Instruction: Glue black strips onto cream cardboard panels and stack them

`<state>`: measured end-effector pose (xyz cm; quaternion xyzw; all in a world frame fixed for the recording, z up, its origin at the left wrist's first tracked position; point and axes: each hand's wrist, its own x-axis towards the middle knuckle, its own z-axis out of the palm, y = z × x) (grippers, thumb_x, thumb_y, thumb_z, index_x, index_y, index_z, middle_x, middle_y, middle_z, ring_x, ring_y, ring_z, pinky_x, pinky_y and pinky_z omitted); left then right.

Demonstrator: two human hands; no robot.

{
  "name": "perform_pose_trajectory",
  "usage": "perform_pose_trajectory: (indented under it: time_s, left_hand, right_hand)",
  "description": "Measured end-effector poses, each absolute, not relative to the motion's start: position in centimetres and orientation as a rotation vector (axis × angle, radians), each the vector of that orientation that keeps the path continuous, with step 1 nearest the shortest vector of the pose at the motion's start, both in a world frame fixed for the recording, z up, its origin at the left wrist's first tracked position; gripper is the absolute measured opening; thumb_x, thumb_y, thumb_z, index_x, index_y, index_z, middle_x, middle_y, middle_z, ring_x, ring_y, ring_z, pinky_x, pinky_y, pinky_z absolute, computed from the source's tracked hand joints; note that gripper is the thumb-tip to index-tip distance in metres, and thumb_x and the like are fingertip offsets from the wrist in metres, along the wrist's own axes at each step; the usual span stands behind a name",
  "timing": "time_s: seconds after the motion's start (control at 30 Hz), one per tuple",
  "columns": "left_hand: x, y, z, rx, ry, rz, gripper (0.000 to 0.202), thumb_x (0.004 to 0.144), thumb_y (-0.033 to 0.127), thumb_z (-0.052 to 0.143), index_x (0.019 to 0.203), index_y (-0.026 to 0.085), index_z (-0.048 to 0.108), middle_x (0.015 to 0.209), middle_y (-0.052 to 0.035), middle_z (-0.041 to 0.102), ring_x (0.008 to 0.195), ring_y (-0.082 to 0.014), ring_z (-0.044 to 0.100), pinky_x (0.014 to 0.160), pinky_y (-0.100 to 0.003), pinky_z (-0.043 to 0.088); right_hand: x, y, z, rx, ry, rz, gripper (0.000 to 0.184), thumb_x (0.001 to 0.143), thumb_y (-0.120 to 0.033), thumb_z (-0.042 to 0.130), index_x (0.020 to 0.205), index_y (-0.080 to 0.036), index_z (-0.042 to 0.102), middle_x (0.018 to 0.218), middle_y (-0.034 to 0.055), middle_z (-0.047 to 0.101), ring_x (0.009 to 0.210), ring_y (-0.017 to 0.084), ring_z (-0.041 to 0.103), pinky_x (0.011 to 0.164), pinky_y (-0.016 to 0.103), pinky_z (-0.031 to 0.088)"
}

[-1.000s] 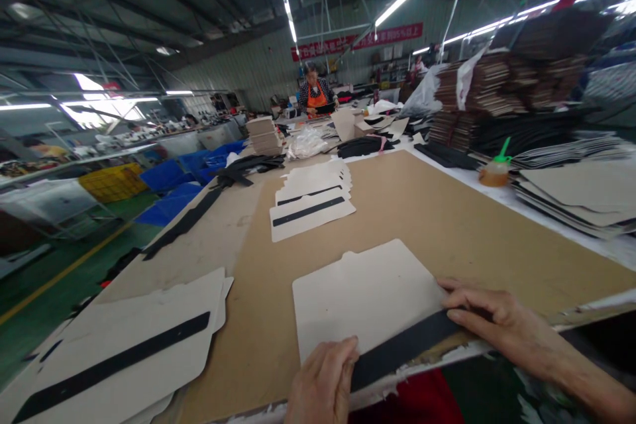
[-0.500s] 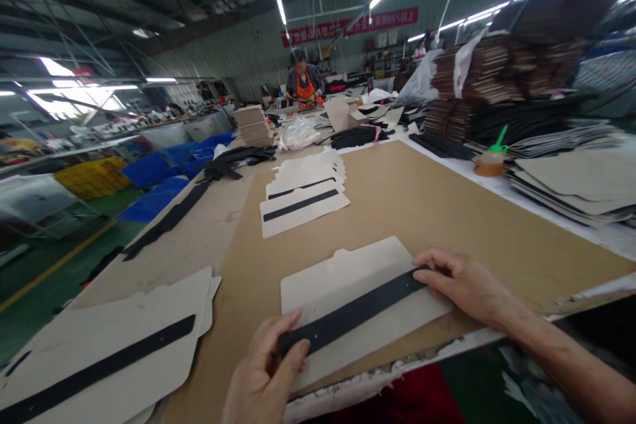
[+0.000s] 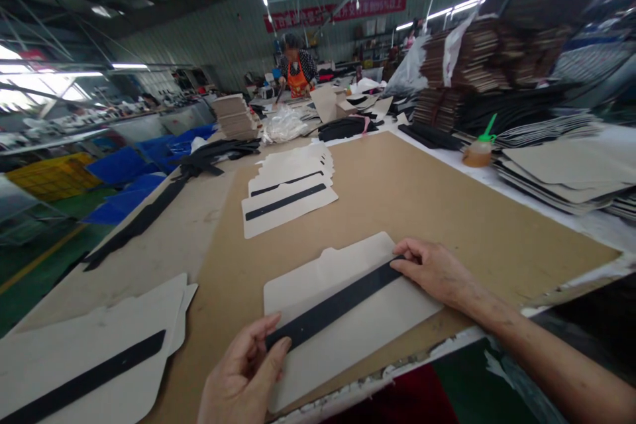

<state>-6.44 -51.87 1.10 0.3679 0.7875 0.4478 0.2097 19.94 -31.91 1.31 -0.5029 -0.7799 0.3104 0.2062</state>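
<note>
- Left hand [image 3: 246, 368], lower centre: grips one end of the black strip [image 3: 338, 303].
- Beige panel [image 3: 360, 336], lower centre, beneath the strip.
- Right hand [image 3: 432, 273], right of centre: pinches the strip's other end.
- Overlapping panels [image 3: 293, 163], mid-frame.
- Person [image 3: 309, 67], upper centre.

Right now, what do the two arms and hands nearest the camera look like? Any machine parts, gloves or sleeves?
No machine parts or cables: these are a person's own. The bare five-fingered left hand and the bare right hand wear no gloves, and no ring can be made out. The right forearm shows no sleeve, watch or bracelet; the left forearm is out of view.
</note>
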Motion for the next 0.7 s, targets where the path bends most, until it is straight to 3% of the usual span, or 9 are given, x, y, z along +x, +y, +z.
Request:
perform_pose_trajectory:
  time_s: [0.23,0.7]
  left_hand:
    - [-5.74,-51.42,1.55,0.909,2.162,1.311,0.059,0.062,0.061,0.075,0.107,0.023,0.069,0.066,0.0042,0.056,0.060,-0.0139,0.055,0.050,-0.021,0.049]
    - [-6.31,-50.89,0.95,0.903,2.226,1.194,0.069,0.061,0.066,0.072,0.114,0.022,0.064,0.067,0.0053,0.060,0.048,-0.0110,0.052,0.048,-0.023,0.048]
  right_hand:
    - [19.56,-32.08,1.31,-1.435,-2.170,0.825,0.013,0.083,-0.033,0.060,0.089,-0.023,0.066,0.069,-0.0027,0.065,0.062,0.014,0.058,0.058,0.027,0.038]
    - [19.15,-32.08,0.75,-1.501,-2.186,0.711,0.013,0.083,-0.033,0.061,0.089,-0.024,0.069,0.071,-0.0016,0.067,0.065,0.016,0.060,0.060,0.028,0.040]
